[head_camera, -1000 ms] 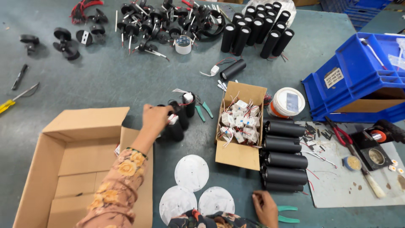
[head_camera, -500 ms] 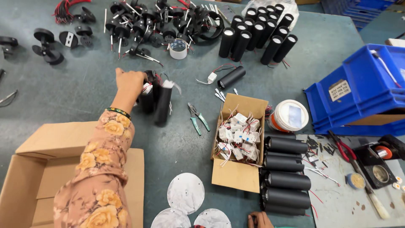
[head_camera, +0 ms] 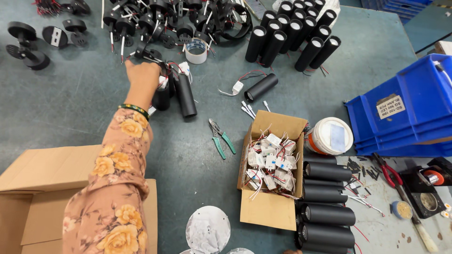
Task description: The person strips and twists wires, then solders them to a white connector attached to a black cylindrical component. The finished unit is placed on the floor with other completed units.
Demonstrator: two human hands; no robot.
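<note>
Grey-green table (head_camera: 70,108) — left hand (head_camera: 142,77) fingers closed on black tube lamps (head_camera: 176,91).

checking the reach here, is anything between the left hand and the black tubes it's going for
Nothing visible: the left hand is already on the black tube housings, fingers closed around their upper ends. The roll of tape and the green-handled pliers lie apart from them.

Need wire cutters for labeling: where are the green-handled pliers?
In the head view, the green-handled pliers lie mid-table, between the black tube by the left hand and the open cardboard box of small white parts.
</note>
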